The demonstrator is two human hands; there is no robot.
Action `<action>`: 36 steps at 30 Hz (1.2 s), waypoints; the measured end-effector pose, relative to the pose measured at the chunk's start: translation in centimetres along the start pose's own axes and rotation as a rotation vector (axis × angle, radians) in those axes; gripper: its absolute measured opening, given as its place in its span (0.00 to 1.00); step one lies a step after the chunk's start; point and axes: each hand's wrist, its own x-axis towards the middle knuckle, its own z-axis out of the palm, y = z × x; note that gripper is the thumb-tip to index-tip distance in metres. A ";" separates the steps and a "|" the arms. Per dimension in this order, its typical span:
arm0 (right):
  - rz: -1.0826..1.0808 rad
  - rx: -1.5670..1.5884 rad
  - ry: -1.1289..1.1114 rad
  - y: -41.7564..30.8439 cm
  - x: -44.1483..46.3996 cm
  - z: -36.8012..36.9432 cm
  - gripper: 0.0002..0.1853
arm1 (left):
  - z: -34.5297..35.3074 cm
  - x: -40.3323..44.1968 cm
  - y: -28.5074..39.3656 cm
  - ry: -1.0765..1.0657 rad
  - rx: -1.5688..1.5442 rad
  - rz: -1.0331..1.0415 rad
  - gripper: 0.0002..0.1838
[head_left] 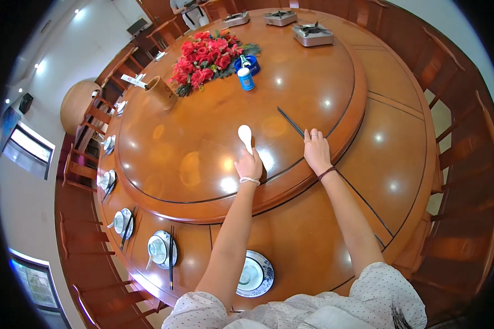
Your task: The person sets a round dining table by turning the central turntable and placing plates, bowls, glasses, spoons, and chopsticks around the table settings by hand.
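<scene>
Head view: left hand (249, 163) pinches the spoon (245, 132) by its handle, nearside of the can (246, 80); right hand (317, 151) pinches the chopsticks (289, 120), nearside and right of it. Spoon looks light, slick, breakable: handle's best; chopsticks look stiff.

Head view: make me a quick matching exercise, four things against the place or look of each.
1. White spoon
2. Dark chopsticks over the turntable
3. Flowers
4. Portable stoves

A. Red, with green leaves
B. At the right hand's fingertips
C. Three, near the turntable's far edge
D. In the left hand

Pairs: 1-D, 2-B, 3-A, 4-C
</scene>
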 end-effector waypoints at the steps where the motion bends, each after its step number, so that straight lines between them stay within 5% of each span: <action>1: -0.016 0.008 -0.017 0.2 -0.1 -0.1 0.18 | -0.3 0.0 -0.2 0.003 0.001 -0.007 0.17; 10: 0.065 -0.034 0.008 -4.3 -2.1 0.1 0.20 | -1.3 -1.3 2.5 -0.084 0.138 0.003 0.17; 15: 0.065 -0.002 0.115 -5.7 -2.5 0.7 0.07 | -1.2 -0.7 3.8 -0.164 0.140 -0.038 0.18; 21: 0.124 0.103 0.059 -6.4 -2.2 0.8 0.04 | -1.9 0.2 2.9 -0.195 0.164 -0.071 0.19; 36: 0.200 0.338 -0.043 -8.3 -3.2 -0.6 0.16 | -2.5 -0.8 -1.9 -0.087 -0.018 0.054 0.39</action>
